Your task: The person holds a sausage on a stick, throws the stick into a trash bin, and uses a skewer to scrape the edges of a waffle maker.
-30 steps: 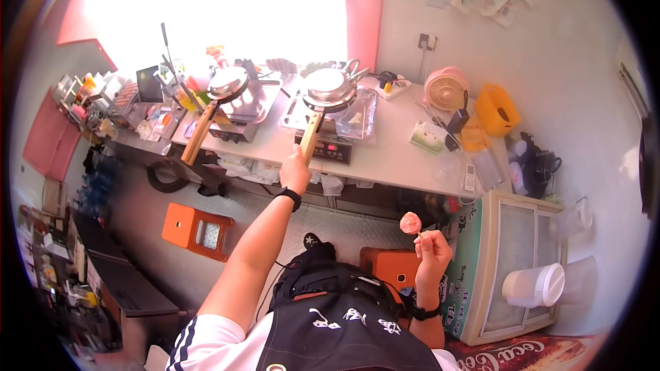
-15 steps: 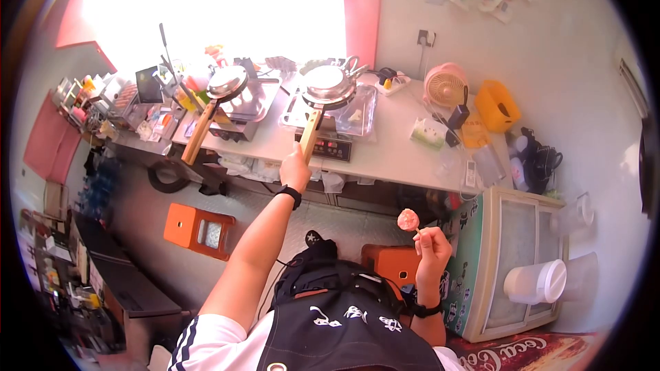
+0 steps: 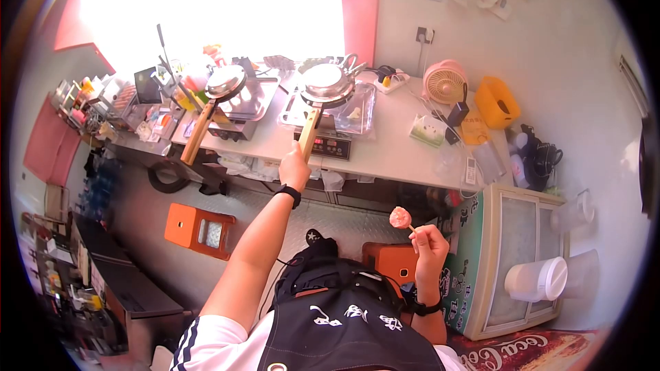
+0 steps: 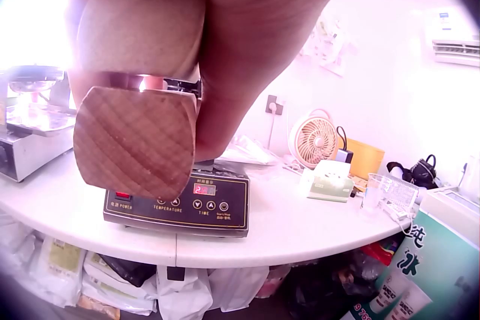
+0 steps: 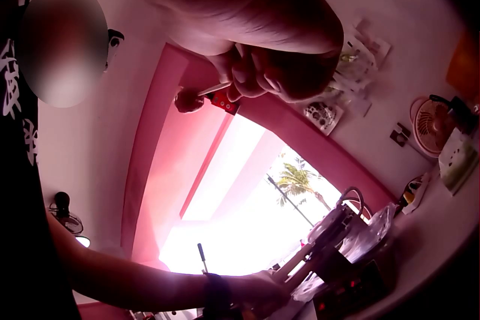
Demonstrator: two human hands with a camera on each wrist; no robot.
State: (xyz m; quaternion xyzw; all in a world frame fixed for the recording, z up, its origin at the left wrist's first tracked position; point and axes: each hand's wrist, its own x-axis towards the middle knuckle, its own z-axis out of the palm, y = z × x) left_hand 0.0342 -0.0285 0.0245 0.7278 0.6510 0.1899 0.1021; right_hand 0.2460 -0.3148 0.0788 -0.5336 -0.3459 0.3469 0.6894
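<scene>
My left hand (image 3: 294, 168) grips the stacked wooden handles (image 4: 135, 140) of a round hinged iron (image 3: 326, 82) with a shiny steel top. The iron rests over a black hot-plate base (image 4: 217, 215) with a lit red display. Near the front of my body, my right hand (image 3: 430, 244) pinches a thin stick (image 5: 216, 89). On the end of the stick is a round, pink, lumpy ball (image 3: 400, 217), raised and leaning left in the head view. A second round iron (image 3: 226, 81) with a wooden handle sits on a steel base to the left.
A pink fan (image 3: 445, 82), a yellow basket (image 3: 498, 102) and a tissue pack (image 3: 427, 132) stand at the right of the white counter (image 3: 405, 161). Orange stools (image 3: 180, 225) stand on the floor. A glass-topped freezer (image 3: 512, 233) bears a white tub (image 3: 536, 280).
My right hand has shifted slightly left and up, tipping the stick so that the pink ball leans further left. My left hand keeps its grip on the handles.
</scene>
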